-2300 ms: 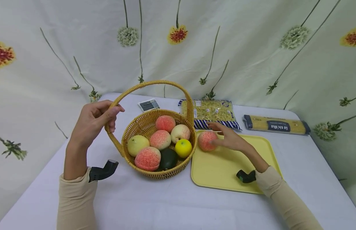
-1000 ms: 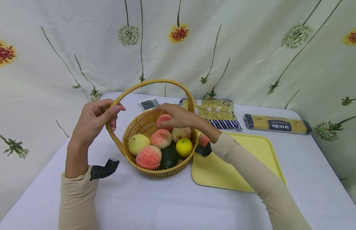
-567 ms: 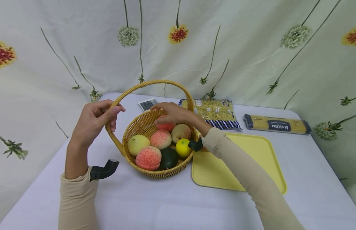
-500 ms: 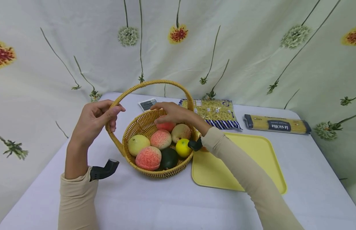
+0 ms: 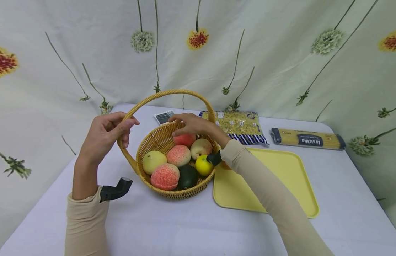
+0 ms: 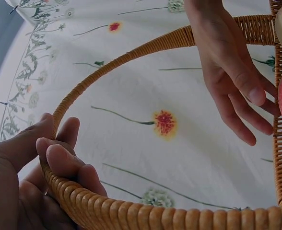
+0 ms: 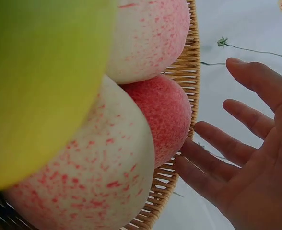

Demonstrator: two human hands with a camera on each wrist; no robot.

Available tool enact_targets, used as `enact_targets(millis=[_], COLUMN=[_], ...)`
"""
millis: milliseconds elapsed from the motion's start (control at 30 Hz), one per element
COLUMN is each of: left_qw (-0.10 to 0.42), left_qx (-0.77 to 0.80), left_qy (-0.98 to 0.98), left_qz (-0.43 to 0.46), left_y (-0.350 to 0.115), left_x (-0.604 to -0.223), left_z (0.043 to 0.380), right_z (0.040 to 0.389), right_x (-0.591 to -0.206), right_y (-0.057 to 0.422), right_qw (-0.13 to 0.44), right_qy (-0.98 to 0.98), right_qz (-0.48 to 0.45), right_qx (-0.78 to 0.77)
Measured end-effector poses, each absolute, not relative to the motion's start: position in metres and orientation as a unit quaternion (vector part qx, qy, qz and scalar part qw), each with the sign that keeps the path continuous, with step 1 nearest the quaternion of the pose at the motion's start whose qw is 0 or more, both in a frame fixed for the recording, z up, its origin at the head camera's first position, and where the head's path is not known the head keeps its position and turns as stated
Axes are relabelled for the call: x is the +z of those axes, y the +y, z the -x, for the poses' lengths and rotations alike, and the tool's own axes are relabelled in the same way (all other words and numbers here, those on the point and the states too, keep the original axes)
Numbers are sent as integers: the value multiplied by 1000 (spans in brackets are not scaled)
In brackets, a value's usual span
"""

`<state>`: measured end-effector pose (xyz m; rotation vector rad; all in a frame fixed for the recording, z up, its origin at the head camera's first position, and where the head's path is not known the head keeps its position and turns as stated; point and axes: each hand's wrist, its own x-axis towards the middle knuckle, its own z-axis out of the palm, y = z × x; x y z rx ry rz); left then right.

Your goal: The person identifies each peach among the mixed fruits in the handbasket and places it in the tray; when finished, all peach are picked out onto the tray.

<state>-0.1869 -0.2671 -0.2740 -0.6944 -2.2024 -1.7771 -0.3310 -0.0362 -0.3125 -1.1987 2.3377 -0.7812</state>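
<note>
My left hand grips the left side of the handle of a wicker basket. Above the basket's back rim hovers my right hand, fingers spread and loosely bent; in the right wrist view its palm holds nothing. Nearest to it is a red peach, partly covered by the hand in the head view. In the basket also lie a speckled peach, a pale peach, a front peach, a yellow lemon-like fruit, a dark green avocado-like fruit and a pale yellow pear-like fruit.
Right of the basket lies a yellow tray; a peach on it is mostly hidden behind my right sleeve. Further back are a bag of pasta, a spaghetti pack and a small printed packet. Floral cloth hangs behind.
My right hand has moved left, from beside the peach on the tray to above the back of the basket. The left hand keeps its hold on the handle; the fruit looks unmoved.
</note>
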Motion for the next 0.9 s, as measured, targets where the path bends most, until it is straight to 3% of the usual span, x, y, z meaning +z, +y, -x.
enact_targets(millis=[900], left_qw=[117], left_qx=[-589], left_qy=[-764], left_qz=[236], left_y=[-268], left_x=[-275], left_z=[186], right_z=[333], right_x=[-310], right_y=[-44], right_qw=[243], right_qy=[863], right_qz=[428], right_qx=[-114])
